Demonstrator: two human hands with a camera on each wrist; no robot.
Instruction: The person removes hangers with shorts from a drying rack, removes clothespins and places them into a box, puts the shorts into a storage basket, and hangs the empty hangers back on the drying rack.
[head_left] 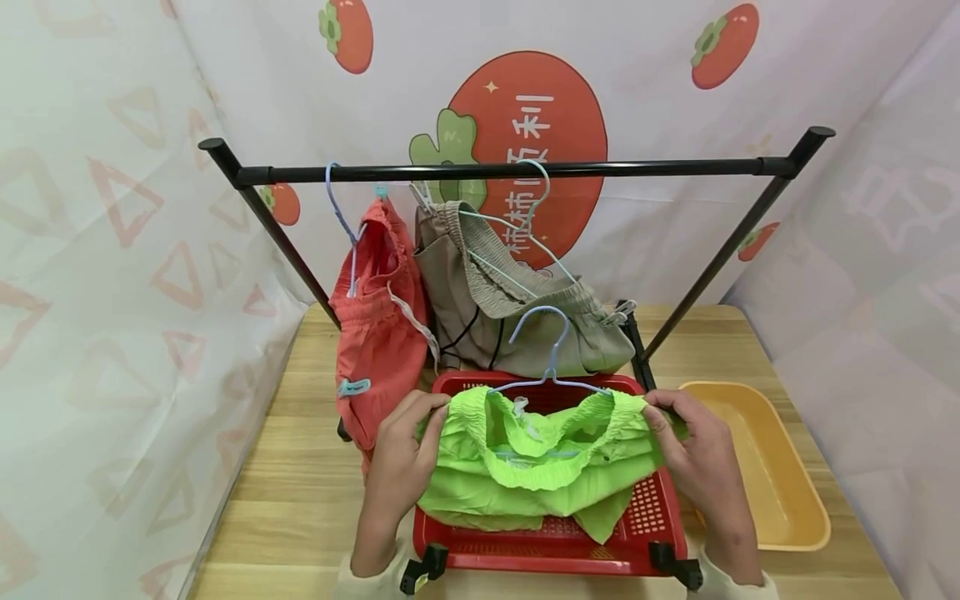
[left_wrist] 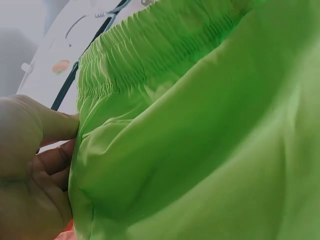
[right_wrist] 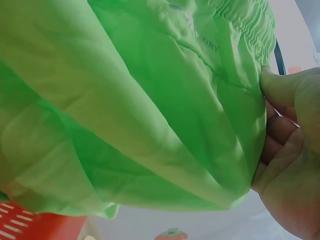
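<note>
Left grip (head_left: 405,451) and right grip (head_left: 702,451) pinch one lime-green garment (head_left: 540,502) on one hanger (head_left: 552,372) above one red basket (head_left: 551,563).

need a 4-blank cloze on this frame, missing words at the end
1. The left hand and right hand hold a ____ garment.
2. ____ hangers are hooked over the black bar.
3. The coral trousers hang to the ____ of the khaki trousers.
4. The basket beneath is ____.

Missing words: green; Two; left; red
</note>
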